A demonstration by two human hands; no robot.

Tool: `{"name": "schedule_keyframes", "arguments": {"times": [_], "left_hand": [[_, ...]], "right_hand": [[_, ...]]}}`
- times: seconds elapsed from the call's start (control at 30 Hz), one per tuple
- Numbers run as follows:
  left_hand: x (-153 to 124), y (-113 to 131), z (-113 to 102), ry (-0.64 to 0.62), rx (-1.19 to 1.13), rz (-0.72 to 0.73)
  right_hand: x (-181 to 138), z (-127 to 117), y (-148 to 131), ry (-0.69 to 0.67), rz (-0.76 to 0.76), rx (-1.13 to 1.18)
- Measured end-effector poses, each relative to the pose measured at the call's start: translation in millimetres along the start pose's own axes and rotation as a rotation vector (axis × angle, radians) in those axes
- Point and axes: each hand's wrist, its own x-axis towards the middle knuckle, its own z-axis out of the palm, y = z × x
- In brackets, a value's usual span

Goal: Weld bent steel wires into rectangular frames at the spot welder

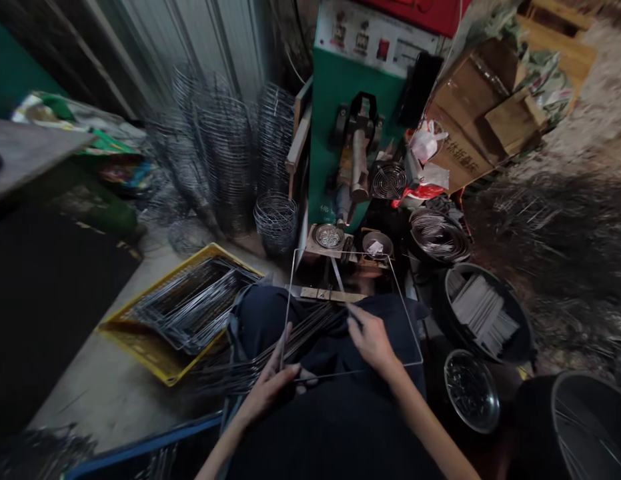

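My left hand (275,381) is closed around the lower left corner of a rectangular wire frame (403,300), which is held up above my lap. In my right hand (373,339) is a thin flat metal strip (337,275), pinched near its lower end and pointing away from me inside the frame's outline. Whether the strip touches the wire I cannot tell. More wire frames (310,330) lie across my lap, beneath and beside my left hand. A green machine (323,153) with a metal electrode arm (359,167) stands straight ahead.
A yellow crate (171,380) of wire frames sits at left. Stacked wire baskets (223,160) stand behind it. Two small dishes (329,237) rest below the machine. At right are a black tub (443,320) of metal strips, a metal bowl (471,390) and a cardboard box (460,113).
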Motion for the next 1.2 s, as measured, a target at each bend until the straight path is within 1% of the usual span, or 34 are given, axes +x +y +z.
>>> {"name": "schedule_keyframes", "arguments": {"times": [0.07, 0.1, 0.17, 0.23, 0.3, 0.4, 0.43, 0.5, 0.7, 0.93, 1.2], "left_hand": [[5.8, -4.5, 2.0, 0.004, 0.005, 0.006], [7.4, -5.5, 1.6, 0.011, 0.010, 0.013], [7.8, -4.9, -1.9, 0.027, 0.021, 0.034], [5.0, -1.8, -7.4, 0.029, 0.024, 0.046], [0.8, 2.5, -12.1, 0.016, 0.018, 0.047], [-5.2, 8.9, -13.5, 0.024, 0.010, 0.055], [-6.7, 10.8, -12.6, 0.035, 0.009, 0.063], [-9.3, 13.7, -9.9, 0.049, 0.009, 0.076], [-12.8, 18.2, -4.5, 0.048, 0.029, 0.086], [-8.7, 21.9, 2.4, 0.026, 0.136, 0.116], [-1.8, 26.2, 11.1, 0.004, 0.120, 0.120]], "right_hand": [[1.2, 15.2, -13.7, -0.055, -0.045, 0.081], [0.5, 18.6, -17.9, -0.054, -0.058, 0.100], [-3.2, 16.0, -20.6, -0.017, -0.071, 0.083], [-8.1, 3.3, -17.7, -0.022, -0.086, 0.019], [-12.4, -13.2, -13.1, -0.125, -0.116, -0.045], [-17.1, -31.3, -9.5, -0.342, -0.179, -0.100], [-18.4, -34.1, -9.3, -0.391, -0.193, -0.108], [-21.2, -35.7, -9.9, -0.435, -0.195, -0.106], [-27.2, -33.6, -12.3, -0.421, -0.168, -0.088], [-28.6, -42.3, -13.2, -0.366, -0.169, -0.090], [-24.9, -52.6, -12.5, -0.366, -0.146, -0.083]]}}
